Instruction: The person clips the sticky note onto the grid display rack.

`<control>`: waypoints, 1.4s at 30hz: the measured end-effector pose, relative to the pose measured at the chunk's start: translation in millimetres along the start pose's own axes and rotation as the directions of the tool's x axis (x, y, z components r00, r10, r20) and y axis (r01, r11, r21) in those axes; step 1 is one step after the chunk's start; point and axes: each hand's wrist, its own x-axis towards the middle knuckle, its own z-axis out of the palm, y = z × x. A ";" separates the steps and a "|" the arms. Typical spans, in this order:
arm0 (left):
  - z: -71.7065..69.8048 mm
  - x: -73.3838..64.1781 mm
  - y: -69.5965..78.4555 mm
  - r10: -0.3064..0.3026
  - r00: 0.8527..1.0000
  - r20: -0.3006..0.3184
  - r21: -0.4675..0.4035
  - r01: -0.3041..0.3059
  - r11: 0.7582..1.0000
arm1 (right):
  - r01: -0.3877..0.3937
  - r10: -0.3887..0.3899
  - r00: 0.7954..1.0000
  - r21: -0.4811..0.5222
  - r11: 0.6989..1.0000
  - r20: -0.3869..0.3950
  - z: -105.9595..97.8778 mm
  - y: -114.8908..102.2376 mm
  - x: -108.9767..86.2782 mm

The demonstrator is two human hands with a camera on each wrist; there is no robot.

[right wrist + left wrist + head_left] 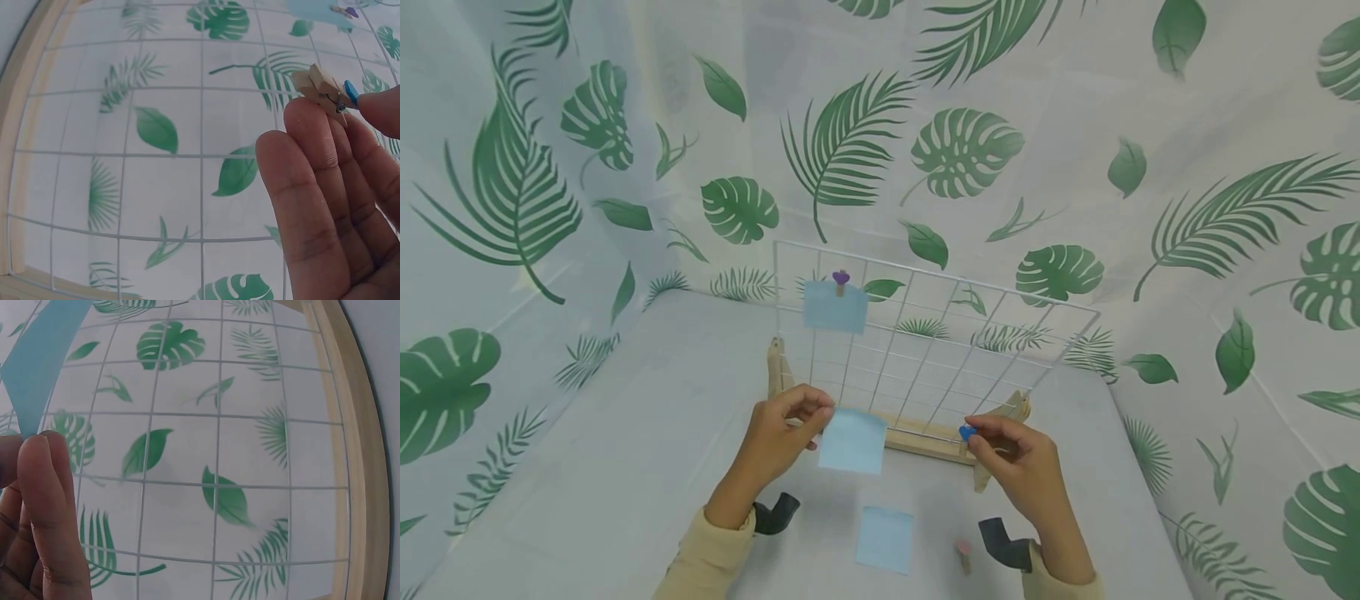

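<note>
My left hand (788, 427) pinches a light blue paper sheet (852, 442) by its upper left corner, in front of the white wire grid (917, 333). In the left wrist view, thumb and fingertips grip the sheet's (44, 356) pointed corner. My right hand (1018, 458) holds a small wooden clothespin with a blue top (967, 432) near the grid's lower right. The right wrist view shows that clothespin (325, 87) between thumb and fingers. Another blue sheet (831, 308) hangs on the grid's upper left under a clothespin with a purple heart (841, 279).
A further blue sheet (885, 540) lies flat on the white table (610, 467) near me. Beside it lies a clothespin with a pink top (963, 555). Wooden feet (777, 367) and a wooden bar (925, 443) support the grid. Leaf-patterned cloth (865, 50) surrounds the table.
</note>
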 end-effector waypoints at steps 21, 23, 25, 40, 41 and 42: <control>-0.2 14.1 4.6 0.149 0.989 0.018 0.010 -0.149 0.989 | -0.052 0.055 0.998 -0.062 0.997 0.034 -6.2 -12.4 18.5; 0.2 15.8 5.1 0.164 0.986 0.019 0.019 -0.165 0.986 | -0.054 0.056 0.998 -0.061 0.997 0.032 -6.2 -13.7 20.0; 0.6 17.8 5.6 0.176 0.984 0.023 0.022 -0.177 0.984 | -0.054 0.056 0.998 -0.065 0.996 0.030 -6.7 -14.6 21.5; 3.0 28.1 13.3 0.189 0.982 0.025 0.019 -0.190 0.982 | -0.052 0.055 0.998 -0.084 0.995 0.031 -9.1 -20.3 33.2; 3.1 28.7 14.0 0.186 0.982 0.025 0.018 -0.186 0.982 | -0.052 0.055 0.998 -0.081 0.995 0.032 -9.0 -21.0 34.2; 3.3 29.4 14.7 0.184 0.983 0.025 0.017 -0.185 0.983 | -0.049 0.052 0.998 -0.079 0.996 0.034 -9.1 -21.5 35.0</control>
